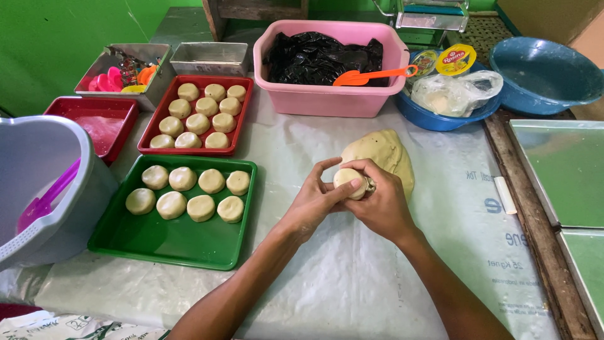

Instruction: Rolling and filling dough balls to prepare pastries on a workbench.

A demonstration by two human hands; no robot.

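Both hands meet over the middle of the plastic-covered table. My left hand (314,198) and my right hand (380,201) cup one small pale dough ball (348,181), the right thumb pressed on its top. Just behind them lies a large lump of the same dough (384,154). To the left, a green tray (163,242) carries several flattened round dough pieces (182,179) in two rows. Behind it a red tray (242,119) is nearly full of the same rounds.
A pink tub (327,97) with a black bag and an orange scraper (371,77) stands at the back. Blue bowls (544,75), a grey bucket (38,189), an empty red tray (94,126), metal tins (211,58) and metal sheets (560,170) ring the work area.
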